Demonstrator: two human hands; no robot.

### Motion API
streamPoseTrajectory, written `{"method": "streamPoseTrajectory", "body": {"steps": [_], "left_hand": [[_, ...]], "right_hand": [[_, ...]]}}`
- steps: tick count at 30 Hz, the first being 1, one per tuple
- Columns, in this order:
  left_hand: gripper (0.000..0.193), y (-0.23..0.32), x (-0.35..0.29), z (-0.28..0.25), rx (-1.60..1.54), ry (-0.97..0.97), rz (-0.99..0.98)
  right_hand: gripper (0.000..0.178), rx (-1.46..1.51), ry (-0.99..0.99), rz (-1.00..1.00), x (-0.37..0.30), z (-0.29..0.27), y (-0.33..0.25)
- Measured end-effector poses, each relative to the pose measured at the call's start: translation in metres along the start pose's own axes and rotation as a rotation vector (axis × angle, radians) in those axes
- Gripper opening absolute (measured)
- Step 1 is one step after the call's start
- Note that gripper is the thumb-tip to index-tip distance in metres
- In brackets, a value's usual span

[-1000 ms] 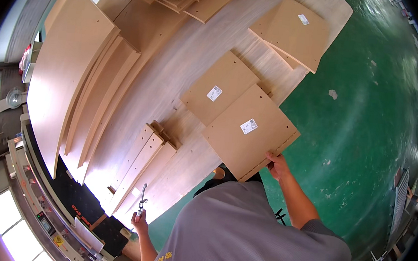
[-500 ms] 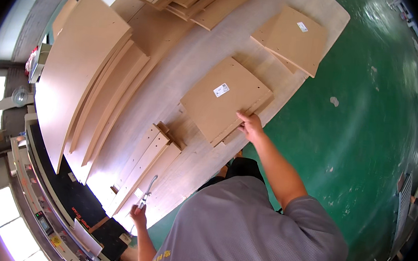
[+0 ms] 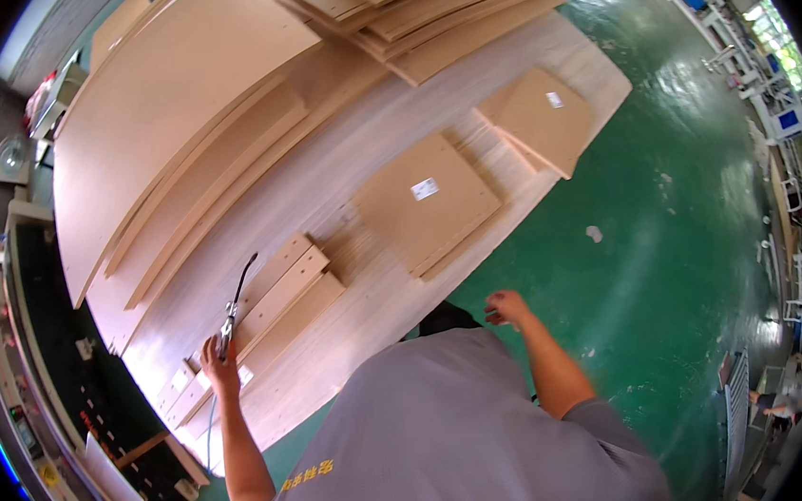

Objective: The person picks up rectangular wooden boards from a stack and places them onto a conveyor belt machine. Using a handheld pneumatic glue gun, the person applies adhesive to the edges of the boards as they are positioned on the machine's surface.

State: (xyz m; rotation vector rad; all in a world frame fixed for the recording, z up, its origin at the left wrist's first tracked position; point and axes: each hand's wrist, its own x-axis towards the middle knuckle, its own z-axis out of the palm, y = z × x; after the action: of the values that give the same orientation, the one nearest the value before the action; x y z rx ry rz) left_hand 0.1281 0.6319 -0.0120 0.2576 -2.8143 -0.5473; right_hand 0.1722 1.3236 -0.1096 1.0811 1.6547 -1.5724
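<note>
My left hand [image 3: 221, 368] is wrapped round an air blow gun [image 3: 229, 319] with a metal body and a long, thin, bent nozzle. Its tip points away from me, above the table beside a stack of narrow drilled boards [image 3: 288, 284]. A thin hose [image 3: 210, 425] hangs below that hand. My right hand [image 3: 508, 308] is in the air off the table's near edge, over the green floor, with loosely bent fingers apart and nothing in them. Closest to it on the table lies a pile of square brown panels [image 3: 429, 205], the top one bearing a white label.
More labelled panels [image 3: 541, 120] lie at the table's [image 3: 571, 51] far right corner. Large boards [image 3: 186, 89] are stacked along the left side, and further boards [image 3: 441, 15] at the back. Green floor [image 3: 597, 296] borders the table on the right.
My right hand has let go of the square panel pile and drawn back toward me, off the table. My left hand has moved left and further out with the air blow gun.
</note>
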Motion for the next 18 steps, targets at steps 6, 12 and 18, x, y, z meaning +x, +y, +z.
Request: {"method": "streamPoseTrajectory", "body": {"steps": [6,12,18], "left_hand": [[0.066,-0.014,0.004,-0.012,0.122,-0.233,0.02],[0.085,0.054,0.005,-0.038,0.337,-0.005,-0.221],[0.07,0.306,0.038,0.061,-0.13,-0.133,-0.098]], "right_hand": [[0.048,-0.275,0.357,-0.213,0.04,-0.041,-0.011],[0.069,-0.39,0.878,-0.382,0.112,-0.161,-0.153],[0.064,-0.15,0.781,-0.188,0.211,-0.307,-0.242]]}}
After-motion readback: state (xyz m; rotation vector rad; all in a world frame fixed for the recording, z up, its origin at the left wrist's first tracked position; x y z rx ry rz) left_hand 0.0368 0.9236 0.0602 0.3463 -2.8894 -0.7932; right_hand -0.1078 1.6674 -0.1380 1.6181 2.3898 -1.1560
